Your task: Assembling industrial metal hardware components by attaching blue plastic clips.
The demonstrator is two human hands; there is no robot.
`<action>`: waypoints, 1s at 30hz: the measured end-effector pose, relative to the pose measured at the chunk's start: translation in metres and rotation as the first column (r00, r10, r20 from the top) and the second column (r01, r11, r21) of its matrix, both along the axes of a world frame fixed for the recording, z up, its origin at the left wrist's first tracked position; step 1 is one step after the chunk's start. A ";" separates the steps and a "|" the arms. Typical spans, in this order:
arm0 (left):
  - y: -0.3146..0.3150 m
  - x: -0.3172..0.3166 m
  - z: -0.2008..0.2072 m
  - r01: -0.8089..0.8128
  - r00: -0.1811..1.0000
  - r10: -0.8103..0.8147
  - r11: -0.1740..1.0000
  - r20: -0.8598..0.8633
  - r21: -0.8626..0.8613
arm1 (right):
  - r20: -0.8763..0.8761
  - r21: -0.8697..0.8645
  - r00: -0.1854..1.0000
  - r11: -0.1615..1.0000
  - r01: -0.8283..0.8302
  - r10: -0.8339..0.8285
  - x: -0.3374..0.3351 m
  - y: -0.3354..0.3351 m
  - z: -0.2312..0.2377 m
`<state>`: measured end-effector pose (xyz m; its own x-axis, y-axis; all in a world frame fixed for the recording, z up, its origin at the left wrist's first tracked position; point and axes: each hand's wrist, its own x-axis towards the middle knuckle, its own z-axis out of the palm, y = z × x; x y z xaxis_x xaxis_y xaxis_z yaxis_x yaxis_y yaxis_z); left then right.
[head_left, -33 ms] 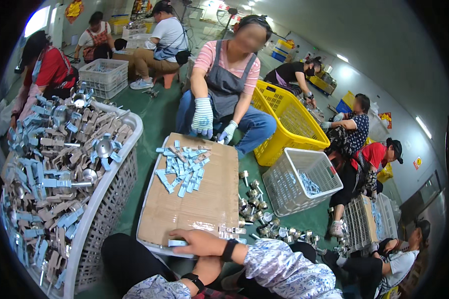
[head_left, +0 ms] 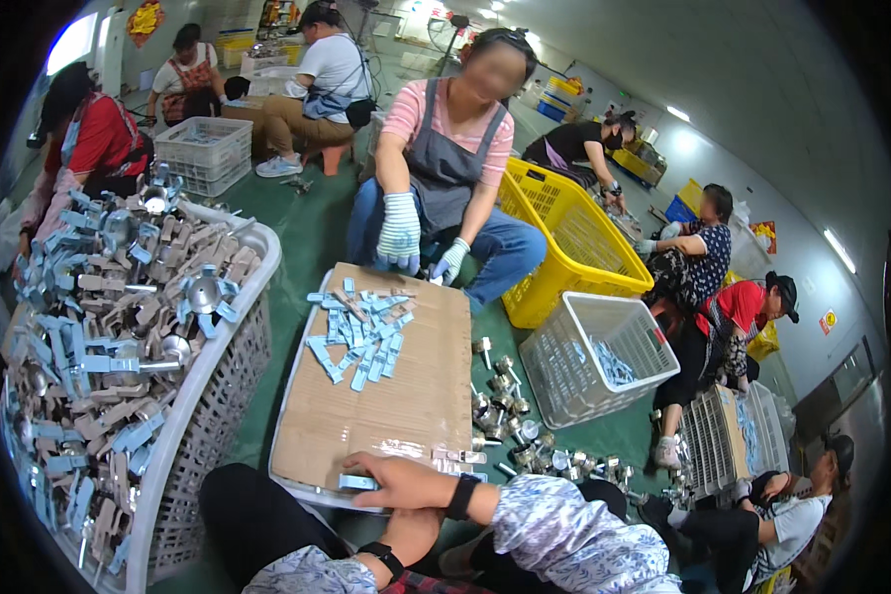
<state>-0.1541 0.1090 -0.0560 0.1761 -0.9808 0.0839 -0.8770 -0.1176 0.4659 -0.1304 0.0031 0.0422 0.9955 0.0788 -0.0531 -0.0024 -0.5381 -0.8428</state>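
- Two hands of mine sit at the near edge of the cardboard (head_left: 386,406).
- My right hand (head_left: 406,482) lies flat and open, fingertips touching a blue piece (head_left: 357,482).
- My left hand (head_left: 413,530) (mostly hidden beneath) I cannot tell.
- More blue pieces (head_left: 358,332) lie heaped farther up.

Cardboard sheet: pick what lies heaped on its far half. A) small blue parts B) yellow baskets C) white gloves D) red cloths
A: a loose heap of small blue parts lies on the far half of the cardboard sheet, while the right hand rests on its near edge beside one more blue piece.
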 end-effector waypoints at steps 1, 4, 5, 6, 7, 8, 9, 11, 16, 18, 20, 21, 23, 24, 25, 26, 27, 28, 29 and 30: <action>-0.002 0.000 -0.001 -0.001 0.995 0.010 0.995 0.095 -0.097 | -0.119 -0.004 0.992 1.000 -0.030 0.030 -0.008 -0.011 0.002; 0.005 0.003 0.029 0.033 0.960 -0.004 0.995 0.279 -0.098 | 0.048 0.025 0.993 0.994 0.102 -0.103 -0.036 -0.040 0.003; -0.001 0.007 0.039 0.029 0.960 -0.040 0.999 0.277 0.043 | 0.212 -0.186 0.975 0.976 0.110 -0.070 -0.038 -0.059 0.000; 0.005 0.009 0.036 0.022 0.971 -0.012 0.999 0.240 -0.038 | 0.061 -0.211 0.992 0.970 0.121 -0.110 -0.041 -0.063 0.029; -0.001 0.010 0.032 0.028 0.972 0.020 0.980 0.235 -0.197 | -0.011 -0.188 0.967 0.950 0.247 -0.254 -0.049 -0.072 0.042; -0.001 0.013 0.039 0.046 0.984 -0.024 0.992 0.176 -0.121 | -0.082 -0.172 0.922 0.917 0.361 -0.378 -0.054 -0.080 0.045; 0.000 0.015 0.039 0.045 0.989 -0.026 0.991 0.143 -0.127 | -0.135 -0.040 0.889 0.899 0.436 -0.437 -0.058 -0.082 0.048; -0.002 0.017 0.041 0.056 0.983 -0.034 0.992 0.180 -0.115 | -0.141 0.137 0.865 0.856 0.499 -0.482 -0.067 -0.096 0.037; 0.000 0.017 0.042 0.068 0.984 -0.059 0.996 0.166 -0.051 | -0.313 0.176 0.845 0.847 0.501 -0.434 -0.086 -0.124 0.016; -0.002 0.016 0.044 0.072 0.986 -0.058 0.994 0.159 -0.084 | -0.179 0.285 0.852 0.803 0.524 -0.492 -0.091 -0.131 0.010; -0.003 0.018 0.047 0.096 0.989 -0.086 0.993 0.118 -0.076 | -0.236 0.408 0.805 0.696 0.591 -0.545 -0.091 -0.135 0.023; -0.002 0.020 0.050 0.093 0.992 -0.085 0.992 0.093 -0.080 | -0.284 0.313 0.785 0.721 0.619 -0.550 -0.088 -0.139 0.035; -0.004 0.024 0.057 0.101 0.995 -0.100 0.992 0.024 -0.072 | -0.347 0.217 0.753 0.733 0.645 -0.559 -0.088 -0.141 0.036; -0.005 0.025 0.060 0.107 0.994 -0.107 0.992 0.016 -0.062 | -0.244 0.188 0.772 0.752 0.632 -0.587 -0.087 -0.141 0.032; -0.006 0.026 0.061 0.108 0.994 -0.109 0.992 0.001 -0.061 | -0.137 0.154 0.785 0.770 0.619 -0.604 -0.086 -0.142 0.029; -0.007 0.027 0.061 0.108 0.994 -0.109 0.992 -0.015 -0.062 | -0.148 0.155 0.782 0.767 0.623 -0.606 -0.086 -0.144 0.024; -0.008 0.027 0.060 0.111 0.993 -0.112 0.992 -0.023 -0.058 | -0.060 0.037 0.823 0.823 0.567 -0.565 -0.085 -0.146 0.018; -0.009 0.027 0.059 0.111 0.993 -0.113 0.992 -0.024 -0.067 | 0.020 -0.089 0.862 0.858 0.506 -0.507 -0.085 -0.149 0.012; -0.009 0.027 0.058 0.110 0.993 -0.112 0.991 -0.024 -0.077 | 0.072 -0.172 0.883 0.866 0.470 -0.464 -0.085 -0.150 0.003; -0.009 0.028 0.057 0.106 0.994 -0.108 0.992 -0.032 -0.074 | 0.064 -0.172 0.885 0.868 0.465 -0.462 -0.082 -0.148 -0.001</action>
